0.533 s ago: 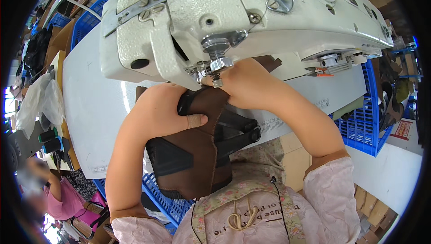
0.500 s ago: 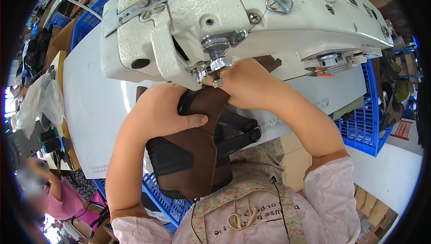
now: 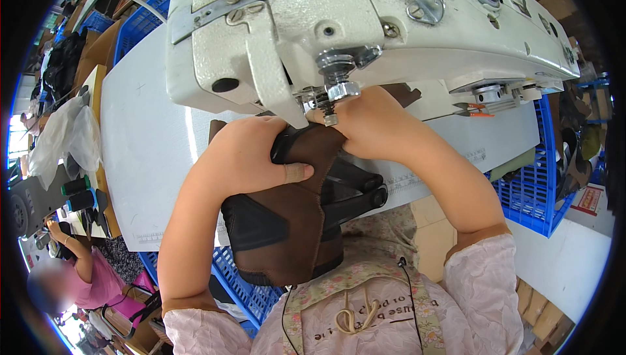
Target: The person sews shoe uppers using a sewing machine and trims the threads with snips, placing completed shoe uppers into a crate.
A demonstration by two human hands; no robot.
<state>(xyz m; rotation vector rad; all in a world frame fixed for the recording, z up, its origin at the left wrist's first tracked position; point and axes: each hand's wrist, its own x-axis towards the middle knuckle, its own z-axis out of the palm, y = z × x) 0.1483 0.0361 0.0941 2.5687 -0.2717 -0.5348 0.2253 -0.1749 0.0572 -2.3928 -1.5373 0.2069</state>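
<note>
A sewn piece of dark brown and black material [image 3: 287,237], shaped like a shoe or boot upper, hangs from the sewing machine's [image 3: 280,29] needle area toward my lap. My left hand [image 3: 251,153] is closed on its upper left part, thumb on top with a tan wrap around it. Close against the presser foot, my right hand [image 3: 365,123] grips the upper right edge; its fingertips are hidden behind the machine's parts. Two black padded strips [image 3: 358,195] stick out from the piece on the right. The needle itself is hidden.
The white table [image 3: 147,159] has printed rulers along its front edge. Thread snips with orange handles [image 3: 473,110] lie under the machine arm. Blue baskets stand at the right [image 3: 531,185] and below the table at left [image 3: 244,286]. A person in pink [image 3: 101,277] sits far left.
The whole view has shifted slightly right. Both my hands keep the same hold on the sewn piece by the needle. The person at far left now shows an arm raised toward another machine.
</note>
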